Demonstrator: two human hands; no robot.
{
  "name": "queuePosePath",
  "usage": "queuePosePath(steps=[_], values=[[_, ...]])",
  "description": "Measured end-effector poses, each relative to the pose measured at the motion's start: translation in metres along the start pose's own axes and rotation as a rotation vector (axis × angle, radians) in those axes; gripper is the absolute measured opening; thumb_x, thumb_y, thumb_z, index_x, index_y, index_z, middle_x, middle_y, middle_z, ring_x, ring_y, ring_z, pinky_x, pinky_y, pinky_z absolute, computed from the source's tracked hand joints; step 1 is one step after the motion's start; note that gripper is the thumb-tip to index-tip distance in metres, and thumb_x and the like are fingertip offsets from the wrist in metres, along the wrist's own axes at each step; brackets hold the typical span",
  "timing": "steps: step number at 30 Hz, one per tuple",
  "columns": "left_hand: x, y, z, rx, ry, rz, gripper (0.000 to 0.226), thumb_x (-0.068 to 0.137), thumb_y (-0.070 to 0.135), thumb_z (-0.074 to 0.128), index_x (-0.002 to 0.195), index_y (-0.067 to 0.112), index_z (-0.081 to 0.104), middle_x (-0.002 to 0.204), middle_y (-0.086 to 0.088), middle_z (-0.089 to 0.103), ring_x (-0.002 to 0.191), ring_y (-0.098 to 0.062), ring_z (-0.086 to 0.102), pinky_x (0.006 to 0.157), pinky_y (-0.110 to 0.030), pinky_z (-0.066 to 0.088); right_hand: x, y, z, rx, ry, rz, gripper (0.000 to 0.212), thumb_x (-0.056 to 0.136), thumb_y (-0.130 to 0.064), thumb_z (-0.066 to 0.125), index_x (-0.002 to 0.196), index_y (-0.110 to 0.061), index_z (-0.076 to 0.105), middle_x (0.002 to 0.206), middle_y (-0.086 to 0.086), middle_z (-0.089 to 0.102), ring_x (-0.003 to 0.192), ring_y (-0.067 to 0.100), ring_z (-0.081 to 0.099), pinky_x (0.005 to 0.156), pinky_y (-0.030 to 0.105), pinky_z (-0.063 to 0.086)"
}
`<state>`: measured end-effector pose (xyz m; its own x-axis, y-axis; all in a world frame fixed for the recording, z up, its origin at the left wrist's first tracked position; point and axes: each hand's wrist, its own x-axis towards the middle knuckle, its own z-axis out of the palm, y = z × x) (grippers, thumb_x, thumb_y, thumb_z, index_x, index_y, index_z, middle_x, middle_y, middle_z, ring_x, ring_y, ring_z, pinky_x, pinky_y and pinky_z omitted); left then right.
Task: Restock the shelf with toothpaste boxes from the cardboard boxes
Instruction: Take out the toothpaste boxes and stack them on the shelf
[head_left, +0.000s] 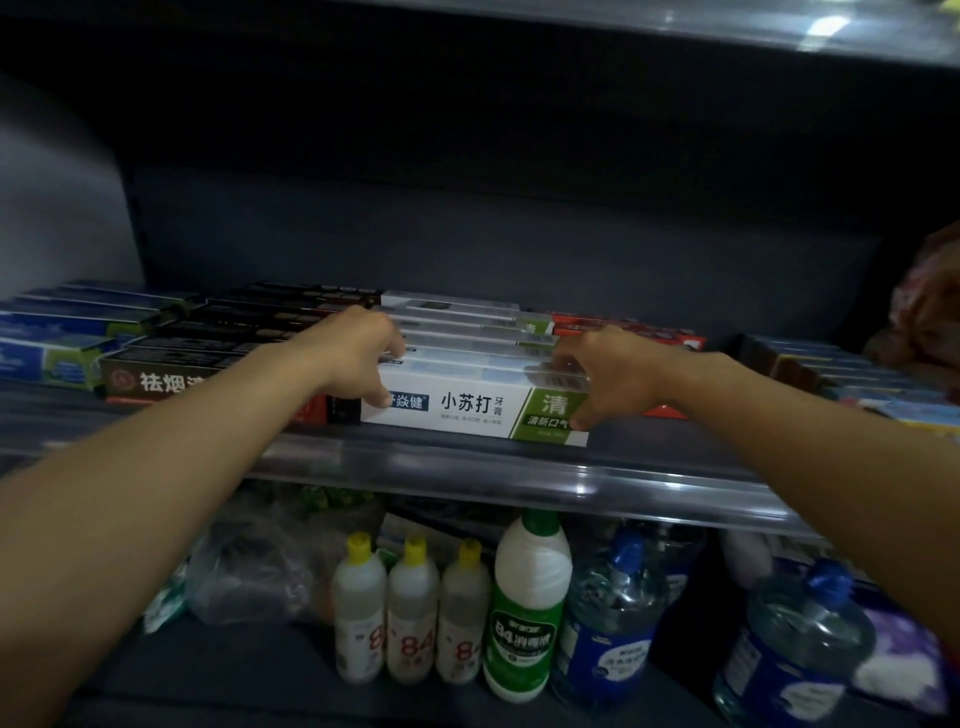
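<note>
Shelf (467, 462): dark board at chest height with a clear plastic lip along its front edge; tall dark gap above, up to the next shelf overhead.
Front box: white and green toothpaste box (467, 410) lying lengthwise at the shelf's front, just behind the lip, its right end angled slightly forward.
Left hand (358, 358): grip curled over the box's left end, fingers on top, thumb on the front face.
Right hand (608, 374): grip curled over the box's right end, fingers on the top edge, thumb low on the green panel.
Row behind: more white and green boxes (467, 322) packed edge to edge back toward the rear wall.
Left neighbours: dark brown boxes (218, 338) touching the white row; blue and green boxes (57, 343) further left.
Right neighbours: red boxes (634, 330) just beside the white row, then a bare strip of shelf, then dark and blue boxes (831, 369).
Lower shelf: three small yellow-capped bottles (413, 608), a larger green-labelled bottle (527, 608) and blue-capped clear jugs (613, 618), standing close together.
</note>
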<state>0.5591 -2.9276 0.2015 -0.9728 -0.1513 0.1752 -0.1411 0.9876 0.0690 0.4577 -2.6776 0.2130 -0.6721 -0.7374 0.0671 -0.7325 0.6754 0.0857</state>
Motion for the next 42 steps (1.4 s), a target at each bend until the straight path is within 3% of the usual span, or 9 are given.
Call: queuePosePath(steps=[13,21,26,35,39,42], values=[[0.025,-0.003,0.011,0.081,0.017,-0.025,0.049,0.074,0.026,0.081,0.117,0.008,0.064,0.119,-0.009,0.062,0.108,-0.026,0.058,0.092,-0.041,0.050,0.030,0.011,0.011,0.021,0.012,0.020,0.060,0.073,-0.024,0.080,0.124,-0.019,0.049,0.104,-0.001,0.055,0.087,0.015,0.050,0.074,0.025,0.038],[0.015,0.016,0.001,0.086,0.005,0.000,0.047,0.075,0.028,0.078,0.114,0.007,0.064,0.112,-0.011,0.063,0.101,-0.028,0.059,0.087,-0.041,0.052,0.011,0.016,0.004,-0.025,0.031,0.015,0.059,0.074,-0.024,0.078,0.126,-0.017,0.053,0.115,0.005,0.060,0.099,0.024,0.057,0.081,0.029,0.046],[0.002,0.064,-0.008,-0.008,0.044,0.100,0.069,0.078,0.028,0.078,0.139,0.014,0.048,0.142,-0.007,0.049,0.129,-0.026,0.047,0.104,-0.036,0.042,-0.031,0.026,0.001,-0.061,0.080,-0.013,0.052,0.071,-0.028,0.077,0.119,-0.020,0.058,0.111,0.004,0.064,0.100,0.026,0.060,0.083,0.033,0.049],[-0.044,0.192,0.032,-0.053,0.002,0.433,0.056,0.071,0.034,0.080,0.122,0.017,0.062,0.120,-0.004,0.063,0.107,-0.023,0.059,0.089,-0.036,0.051,-0.151,0.055,0.026,-0.076,0.046,0.031,0.054,0.074,-0.030,0.074,0.122,-0.014,0.055,0.119,0.005,0.061,0.106,0.026,0.058,0.084,0.030,0.045],[-0.071,0.238,0.071,-0.027,-0.117,0.552,0.056,0.073,0.036,0.079,0.121,0.014,0.060,0.115,-0.004,0.063,0.102,-0.024,0.059,0.086,-0.041,0.052,-0.212,0.061,0.058,-0.042,0.010,0.123,0.062,0.077,-0.031,0.073,0.132,-0.017,0.048,0.130,0.005,0.054,0.114,0.024,0.053,0.090,0.031,0.042],[-0.098,0.272,0.125,-0.055,-0.257,0.665,0.057,0.073,0.036,0.078,0.123,0.014,0.060,0.116,-0.004,0.063,0.105,-0.023,0.059,0.087,-0.038,0.051,-0.260,0.063,0.107,0.061,-0.083,0.156,0.062,0.078,-0.031,0.072,0.133,-0.020,0.046,0.130,0.004,0.052,0.115,0.025,0.052,0.090,0.037,0.047]])
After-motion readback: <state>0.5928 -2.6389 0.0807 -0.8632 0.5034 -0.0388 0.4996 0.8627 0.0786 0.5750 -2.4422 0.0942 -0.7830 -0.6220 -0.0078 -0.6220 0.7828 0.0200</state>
